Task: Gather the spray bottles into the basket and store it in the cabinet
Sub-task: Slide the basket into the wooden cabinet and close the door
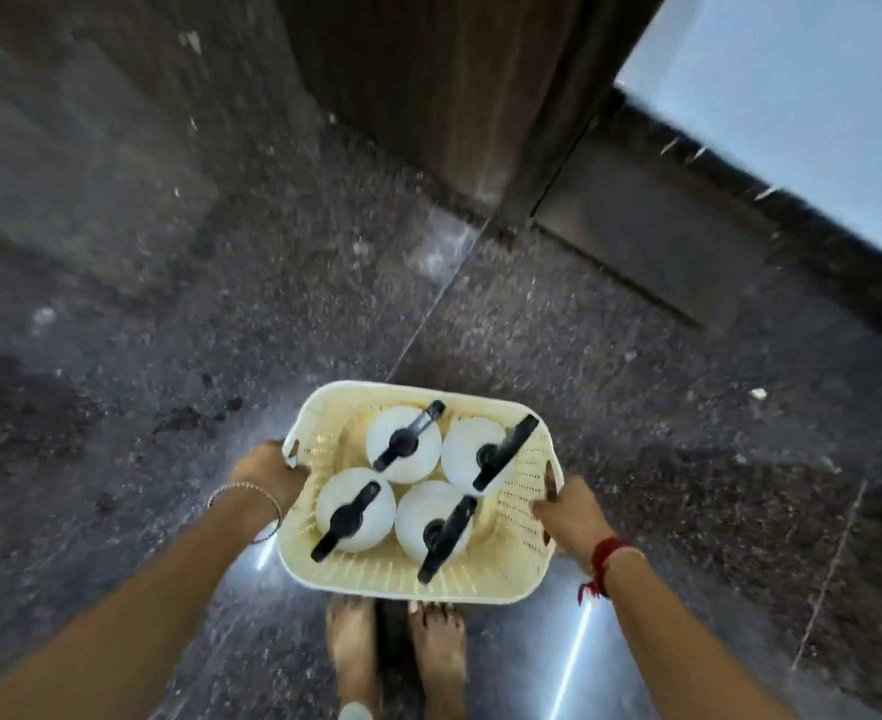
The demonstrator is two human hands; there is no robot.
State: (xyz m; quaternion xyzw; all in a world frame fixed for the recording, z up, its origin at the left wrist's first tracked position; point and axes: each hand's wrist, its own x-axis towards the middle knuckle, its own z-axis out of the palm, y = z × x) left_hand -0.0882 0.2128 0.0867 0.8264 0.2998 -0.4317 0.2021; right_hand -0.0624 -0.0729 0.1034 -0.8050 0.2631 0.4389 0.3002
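Observation:
I hold a cream plastic basket (519, 543) in front of me, above the floor. Several white spray bottles with black trigger heads stand upright inside it, among them a far-left bottle (403, 444) and a near-right bottle (431, 522). My left hand (267, 470) grips the basket's left handle. My right hand (571, 511) grips the right handle. Both forearms reach in from the bottom corners of the view.
The floor is dark speckled polished stone (220, 356). A dark wooden panel (444, 85) rises straight ahead, with a dark stone skirting (714, 241) and a pale wall (818, 96) to the right. My bare feet (397, 652) stand under the basket.

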